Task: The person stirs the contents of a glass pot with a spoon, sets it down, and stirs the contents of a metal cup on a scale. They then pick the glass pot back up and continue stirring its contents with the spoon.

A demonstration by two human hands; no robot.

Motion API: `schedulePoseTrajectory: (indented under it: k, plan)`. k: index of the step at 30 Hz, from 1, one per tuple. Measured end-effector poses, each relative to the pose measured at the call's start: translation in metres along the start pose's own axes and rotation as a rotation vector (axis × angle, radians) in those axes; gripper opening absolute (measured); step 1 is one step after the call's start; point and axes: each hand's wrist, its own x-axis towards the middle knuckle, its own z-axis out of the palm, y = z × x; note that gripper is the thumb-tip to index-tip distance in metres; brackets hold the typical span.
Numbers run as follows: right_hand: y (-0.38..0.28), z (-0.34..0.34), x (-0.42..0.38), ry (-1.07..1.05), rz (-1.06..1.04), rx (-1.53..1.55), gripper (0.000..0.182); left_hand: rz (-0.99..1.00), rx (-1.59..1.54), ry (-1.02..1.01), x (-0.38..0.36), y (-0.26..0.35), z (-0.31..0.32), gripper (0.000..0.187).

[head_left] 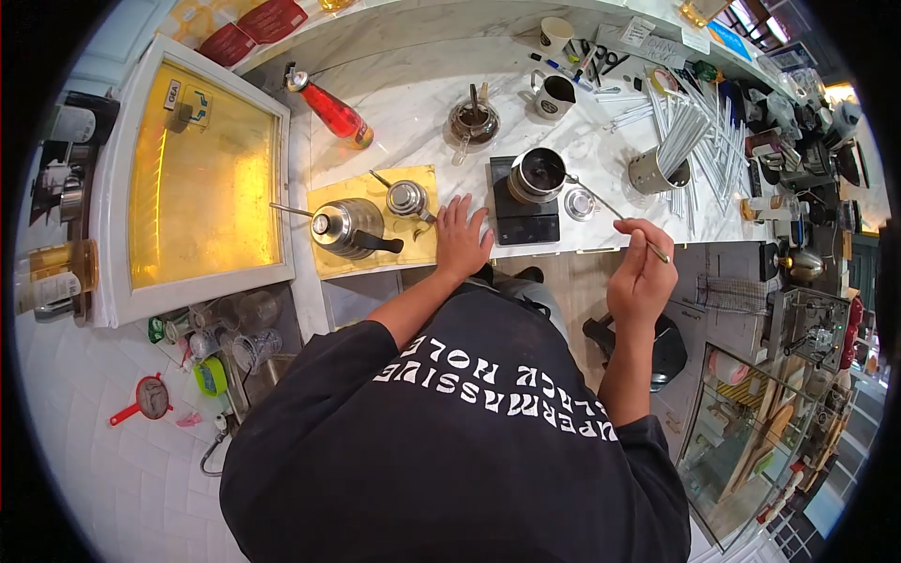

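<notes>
The right grip (643, 274) is closing its thumb and fingers around the handle of a long metal utensil (597, 200). Forward and left of this grip, the utensil's far end is meeting the rim of a dark-filled cup (534, 193); whether its tip is dipping inside, I cannot tell. The cup is sitting on a black scale (526, 229), and a small round metal piece (579, 204) is lying just right of it, between cup and right grip.

The left grip (460, 238) is lying palm down, fingers loosely spread, and is holding nothing that shows. Its fingers are reaching over the right edge of a yellow cloth (415, 261) on the worktop (413, 103). Just left of these fingers a small steel pot (407, 198) is standing, and farther left a steel kettle (348, 228) is pointing its black handle toward the left grip.

Straight ahead of the left grip, a glass teapot (472, 124) is standing well forward. Ahead of the right grip, a perforated metal holder (648, 174) is carrying a bundle of straws (683, 136), with more straws scattering beyond it.
</notes>
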Motion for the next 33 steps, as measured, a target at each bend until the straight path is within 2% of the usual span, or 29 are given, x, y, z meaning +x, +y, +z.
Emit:
schedulePoseTrajectory:
  k: [1,4,9,13,16,21,25,33]
  plan:
    - [-0.002,-0.001,-0.003,-0.008,0.02,0.025,0.009,0.0,-0.002,-0.001,0.0,0.0,0.0,0.048]
    - [-0.007,0.0,-0.001,-0.076,-0.098,-0.02,0.01,0.004,0.006,0.007,-0.001,0.0,0.002,0.049]
    - [-0.003,0.001,0.001,-0.013,0.026,-0.023,0.01,-0.001,0.006,0.001,-0.001,-0.002,0.001,0.049]
    - [-0.006,-0.003,0.002,-0.066,-0.113,0.002,0.009,-0.01,0.007,-0.008,-0.001,0.001,0.001,0.048]
    - [-0.006,0.005,0.009,-0.062,-0.137,-0.004,0.009,-0.009,0.003,-0.011,-0.001,0.001,0.001,0.048]
    - [-0.001,0.0,0.002,-0.019,-0.024,0.004,0.009,-0.008,-0.001,-0.008,-0.001,0.0,-0.001,0.049]
    - [-0.004,0.0,0.003,-0.086,-0.127,0.006,0.009,-0.013,0.005,-0.018,0.0,0.002,0.0,0.049]
    - [-0.002,-0.005,0.002,-0.054,-0.118,-0.011,0.009,-0.014,0.006,-0.01,0.0,0.001,0.001,0.048]
